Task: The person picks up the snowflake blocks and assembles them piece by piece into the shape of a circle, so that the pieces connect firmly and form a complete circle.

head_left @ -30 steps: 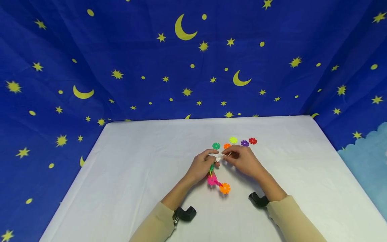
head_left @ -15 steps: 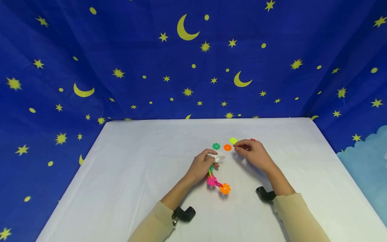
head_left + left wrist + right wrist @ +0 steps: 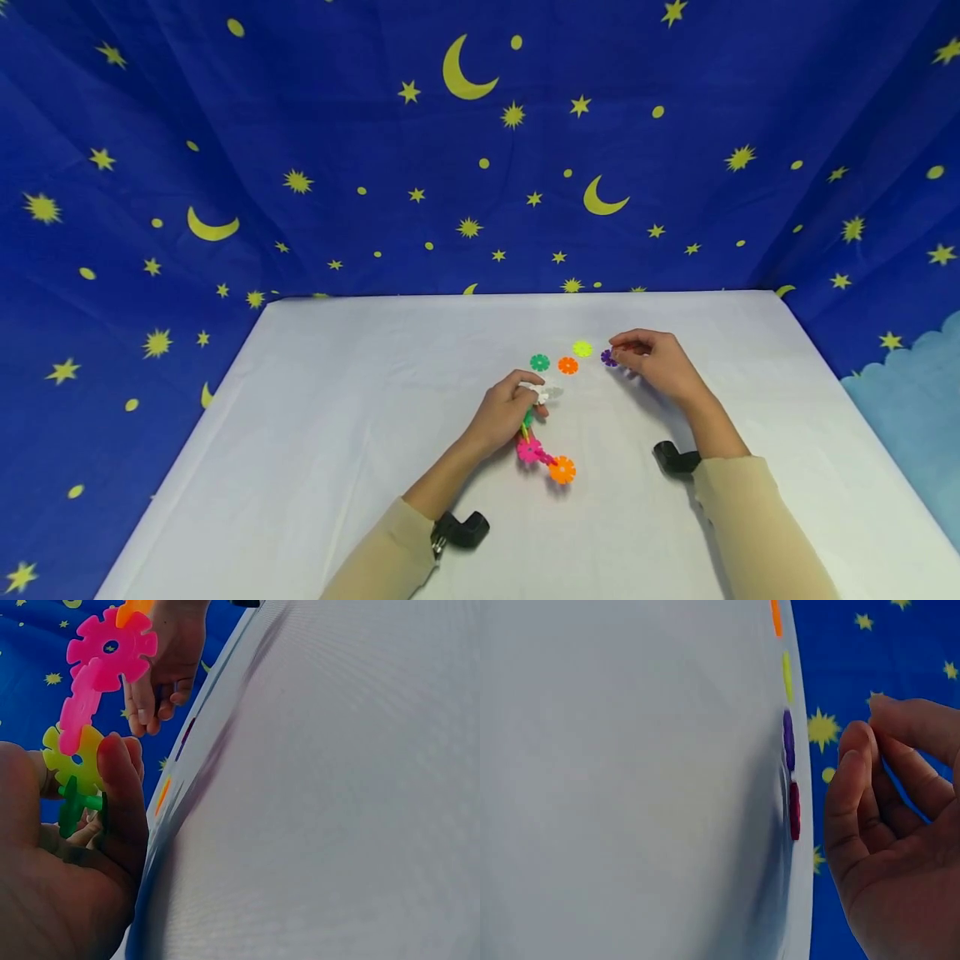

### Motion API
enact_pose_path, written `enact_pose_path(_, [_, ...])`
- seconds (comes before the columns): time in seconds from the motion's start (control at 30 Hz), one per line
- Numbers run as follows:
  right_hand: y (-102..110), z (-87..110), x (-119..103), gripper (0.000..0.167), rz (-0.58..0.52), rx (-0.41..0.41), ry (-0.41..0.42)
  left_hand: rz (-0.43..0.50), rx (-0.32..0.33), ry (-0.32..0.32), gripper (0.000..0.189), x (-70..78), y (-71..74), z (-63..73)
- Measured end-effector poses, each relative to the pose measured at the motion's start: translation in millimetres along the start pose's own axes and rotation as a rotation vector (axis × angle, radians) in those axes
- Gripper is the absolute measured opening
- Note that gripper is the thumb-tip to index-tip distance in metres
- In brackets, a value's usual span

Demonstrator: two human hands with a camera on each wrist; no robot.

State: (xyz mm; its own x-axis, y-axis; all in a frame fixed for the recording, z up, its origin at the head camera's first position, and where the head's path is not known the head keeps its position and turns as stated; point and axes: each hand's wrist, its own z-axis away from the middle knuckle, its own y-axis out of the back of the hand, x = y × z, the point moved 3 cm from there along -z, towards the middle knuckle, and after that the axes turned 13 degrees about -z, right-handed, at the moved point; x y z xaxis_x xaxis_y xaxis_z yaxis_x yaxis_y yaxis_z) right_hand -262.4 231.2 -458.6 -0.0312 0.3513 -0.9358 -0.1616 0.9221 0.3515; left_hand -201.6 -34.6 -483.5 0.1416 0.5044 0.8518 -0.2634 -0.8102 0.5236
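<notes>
My left hand grips a chain of slotted plastic snowflake discs near its white disc. From the hand the chain runs down through green, yellow and pink discs to an orange disc. My right hand hovers at the right end of the loose discs, fingers loosely bent, nothing between them. Below it, a purple disc and a red disc lie flat on the table; the hand mostly hides the red one in the head view.
Loose green, orange and yellow discs lie on the white tabletop beyond my left hand. A blue star-patterned cloth hangs behind the table. Black camera mounts sit at both wrists.
My right hand has left the white disc and moved right and away, over the purple and red discs. The left hand still holds the chain in about the same place.
</notes>
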Motion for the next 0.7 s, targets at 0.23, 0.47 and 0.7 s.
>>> enact_pose_path(0.23, [15.1,-6.7,1.3,0.031,0.016,0.03,-0.027,-0.003,-0.003,0.014,0.028,1.4,-0.9,0.5])
enact_pose_path(0.47, [26.0,-13.7,15.4,0.034,0.153,0.061,-0.077,0.014,-0.018,0.041,0.027,1.6,-3.2,0.7])
enact_pose_path(0.7, [27.9,-19.0,19.1,0.038,0.244,0.019,-0.112,0.008,-0.008,0.04,0.027,1.8,-0.9,0.2])
